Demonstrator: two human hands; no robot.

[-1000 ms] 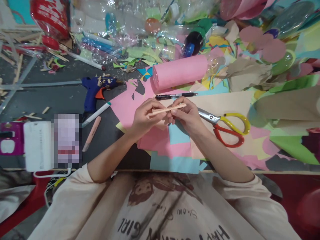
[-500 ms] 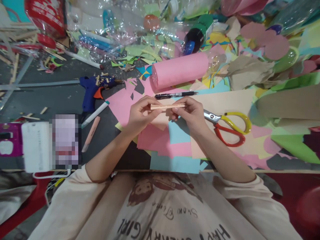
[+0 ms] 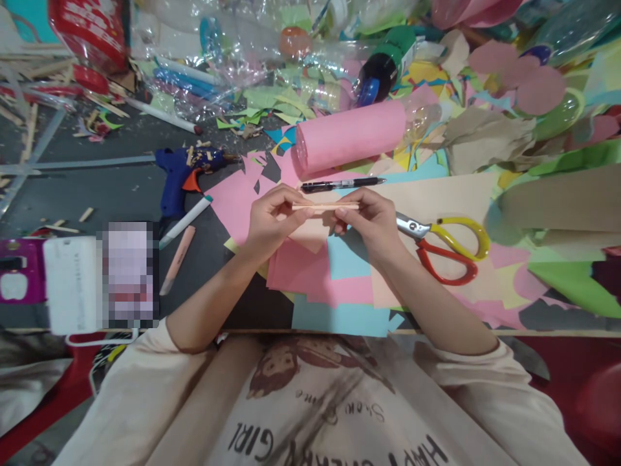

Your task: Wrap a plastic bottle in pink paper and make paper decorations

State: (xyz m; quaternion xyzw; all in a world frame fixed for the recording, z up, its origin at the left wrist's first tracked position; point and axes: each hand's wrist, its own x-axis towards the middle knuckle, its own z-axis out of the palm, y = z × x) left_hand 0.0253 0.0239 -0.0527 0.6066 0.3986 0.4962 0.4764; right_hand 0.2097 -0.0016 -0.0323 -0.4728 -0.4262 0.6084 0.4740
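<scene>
A narrow folded strip of peach paper (image 3: 324, 207) is held level between my two hands, above the coloured sheets. My left hand (image 3: 270, 223) pinches its left end between thumb and fingers. At the other end, my right hand (image 3: 372, 219) pinches it the same way, its fingertips partly hidden behind the strip. Just beyond the strip lies a black pen (image 3: 342, 185). Scissors (image 3: 436, 236) with one yellow and one red handle rest to the right of my right hand, on a large peach sheet (image 3: 436, 194).
A bottle wrapped in pink paper (image 3: 352, 136) lies behind the pen. To the left are a blue glue gun (image 3: 173, 178), a marker (image 3: 187, 221), a peach-coloured cutter (image 3: 178, 260) and a phone (image 3: 129, 272). Plastic bottles and paper scraps crowd the back.
The folded strip looks slightly flatter as my left thumb presses along it. Both hands stay in nearly the same place.
</scene>
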